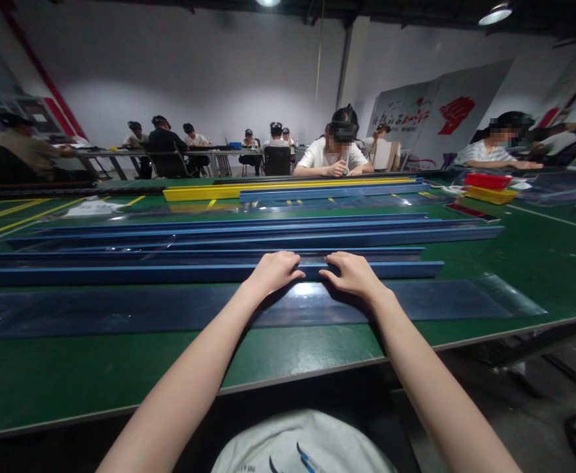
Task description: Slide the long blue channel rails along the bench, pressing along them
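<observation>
A long blue channel strip [396, 269] lies across the green table in front of me. My left hand [274, 272] is closed on it, thumb on the near wall and fingers curled over to the far side. A short way to the right, my right hand [351, 272] grips the same strip in the same manner. The fingertips of both hands are hidden behind the near wall. Closer to me lies a flat clear plastic sleeve [430, 301], partly beneath my wrists. More blue channel strips [465, 234] lie just beyond my hands.
Farther back are a yellow strip [199, 192] and another blue strip [317, 195]. A red tray [487, 181], a yellow tray [489, 195] and a phone [471, 212] sit at the right. Across the table [292, 358] sits a person [334, 154]; several others work behind.
</observation>
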Demonstrator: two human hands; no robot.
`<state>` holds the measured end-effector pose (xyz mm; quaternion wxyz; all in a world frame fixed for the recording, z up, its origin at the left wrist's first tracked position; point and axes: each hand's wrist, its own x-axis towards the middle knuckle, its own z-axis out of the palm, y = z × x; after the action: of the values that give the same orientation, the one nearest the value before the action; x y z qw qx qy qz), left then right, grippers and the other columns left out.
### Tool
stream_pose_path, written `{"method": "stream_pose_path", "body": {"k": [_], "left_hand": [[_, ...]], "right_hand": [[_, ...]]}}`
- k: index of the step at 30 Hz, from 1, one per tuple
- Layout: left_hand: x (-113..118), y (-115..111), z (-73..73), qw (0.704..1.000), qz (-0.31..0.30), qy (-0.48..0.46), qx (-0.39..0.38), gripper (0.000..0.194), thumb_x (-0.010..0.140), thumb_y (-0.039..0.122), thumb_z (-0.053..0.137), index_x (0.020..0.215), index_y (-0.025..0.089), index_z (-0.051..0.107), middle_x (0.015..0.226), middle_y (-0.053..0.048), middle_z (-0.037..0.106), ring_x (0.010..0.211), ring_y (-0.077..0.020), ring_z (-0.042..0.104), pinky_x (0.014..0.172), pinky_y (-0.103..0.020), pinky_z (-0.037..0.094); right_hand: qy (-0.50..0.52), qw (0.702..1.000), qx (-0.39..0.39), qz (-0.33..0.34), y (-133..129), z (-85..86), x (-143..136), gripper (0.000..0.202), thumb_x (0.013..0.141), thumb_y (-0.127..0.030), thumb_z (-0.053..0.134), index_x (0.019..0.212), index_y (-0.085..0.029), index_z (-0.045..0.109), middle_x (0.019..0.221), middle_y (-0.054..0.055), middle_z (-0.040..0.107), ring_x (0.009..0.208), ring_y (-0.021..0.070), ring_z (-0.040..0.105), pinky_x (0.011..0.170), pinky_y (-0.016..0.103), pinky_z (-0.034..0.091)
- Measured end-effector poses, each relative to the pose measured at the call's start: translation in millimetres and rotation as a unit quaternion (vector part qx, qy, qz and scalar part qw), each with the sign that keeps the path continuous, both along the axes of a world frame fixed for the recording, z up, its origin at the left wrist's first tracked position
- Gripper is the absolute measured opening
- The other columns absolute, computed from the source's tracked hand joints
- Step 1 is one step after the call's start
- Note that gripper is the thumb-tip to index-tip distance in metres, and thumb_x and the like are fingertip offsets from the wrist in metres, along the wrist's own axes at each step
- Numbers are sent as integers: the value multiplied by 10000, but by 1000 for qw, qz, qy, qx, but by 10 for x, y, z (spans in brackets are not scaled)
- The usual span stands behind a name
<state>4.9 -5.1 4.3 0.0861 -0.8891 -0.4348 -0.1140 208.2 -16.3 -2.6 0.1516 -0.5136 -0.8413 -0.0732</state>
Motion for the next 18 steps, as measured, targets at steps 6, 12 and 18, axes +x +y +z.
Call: {"method": "stream_pose_path", "body": {"k": [6, 12, 18], "left_hand": [[-5, -7, 12, 1000, -2, 3, -2, 217, 802, 394, 527, 804, 180, 563, 867, -40, 627, 817, -181, 583, 595, -231, 387], [-8, -15, 35, 1000, 2, 15, -5, 244, 804, 408, 519, 812, 171, 577, 868, -53, 627, 819, -186, 580, 611, -238, 395], [-17, 1, 12, 1000, -16, 3, 12, 255, 782, 414, 549, 857, 173, 579, 916, -54, 604, 886, -184, 554, 670, -246, 416]], "right_hand": [[-7, 1000, 10, -5, 21, 7, -3, 224, 793, -366, 474, 709, -188, 580, 787, 56, 624, 769, 167, 547, 606, 239, 289], [-10, 1000, 16, -1, 41, 7, 17, 243, 787, -368, 478, 656, -188, 574, 751, 54, 616, 726, 160, 536, 601, 239, 282], [-12, 999, 8, -29, 38, 23, 103, 239, 768, -379, 491, 679, -188, 605, 763, 57, 624, 744, 167, 544, 596, 240, 290]]}}
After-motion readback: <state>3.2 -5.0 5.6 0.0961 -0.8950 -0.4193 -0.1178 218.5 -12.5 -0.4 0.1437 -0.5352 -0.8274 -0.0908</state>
